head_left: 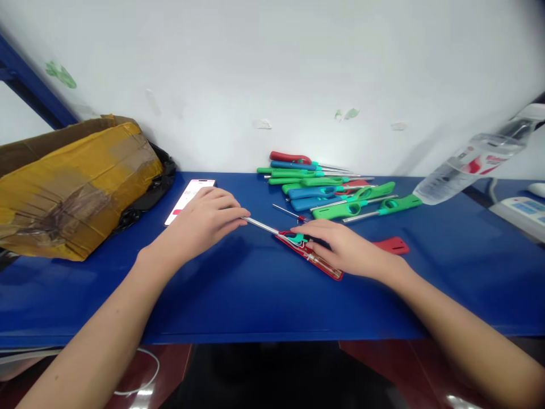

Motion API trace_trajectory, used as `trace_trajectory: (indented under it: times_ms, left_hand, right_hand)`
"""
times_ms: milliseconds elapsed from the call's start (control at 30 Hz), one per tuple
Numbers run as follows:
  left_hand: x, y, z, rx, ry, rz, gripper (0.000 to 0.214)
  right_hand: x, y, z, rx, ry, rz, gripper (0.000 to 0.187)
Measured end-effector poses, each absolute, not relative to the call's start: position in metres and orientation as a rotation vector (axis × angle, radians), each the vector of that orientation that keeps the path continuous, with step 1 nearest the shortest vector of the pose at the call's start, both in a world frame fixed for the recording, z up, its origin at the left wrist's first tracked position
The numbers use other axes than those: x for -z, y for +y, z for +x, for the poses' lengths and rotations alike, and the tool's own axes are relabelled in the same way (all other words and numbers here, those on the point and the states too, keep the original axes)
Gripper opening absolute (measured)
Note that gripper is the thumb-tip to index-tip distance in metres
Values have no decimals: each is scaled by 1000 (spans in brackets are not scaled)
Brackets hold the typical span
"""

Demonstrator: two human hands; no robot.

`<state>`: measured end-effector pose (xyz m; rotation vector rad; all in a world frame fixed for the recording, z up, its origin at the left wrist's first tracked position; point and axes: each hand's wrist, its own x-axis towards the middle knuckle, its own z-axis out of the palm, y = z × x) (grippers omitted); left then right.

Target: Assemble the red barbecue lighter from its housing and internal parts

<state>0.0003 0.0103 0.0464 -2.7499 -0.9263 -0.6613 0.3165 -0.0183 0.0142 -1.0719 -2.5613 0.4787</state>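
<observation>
A long-nosed lighter lies opened on the blue table: a red half shell with a teal inner part and a thin metal tube pointing left. My left hand pinches the tip of the metal tube, fingers closed. My right hand rests over the red shell and presses it down, fingers curled on the teal part. A separate red cover piece lies just right of my right hand.
A pile of green, blue and red lighters lies behind my hands by the white wall. A phone lies behind my left hand. A taped cardboard parcel fills the left. A plastic bottle and power strip are on the right.
</observation>
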Motion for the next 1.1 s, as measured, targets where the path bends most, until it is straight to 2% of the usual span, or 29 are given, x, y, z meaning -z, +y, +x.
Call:
trace_trajectory:
  times_ms: [333, 600, 1100]
  left_hand:
    - [-42, -1, 16, 718, -832, -2474, 22]
    - [-30, -5, 32, 957, -881, -2252, 21]
    - [-15, -10, 44, 972, -933, -2273, 25]
  right_hand:
    - [-10, -21, 307, -353, -2471, -1131, 39]
    - [-5, -20, 307, -304, -2462, -1100, 34]
    - [-1, -20, 307, -288, -2456, -1069, 32]
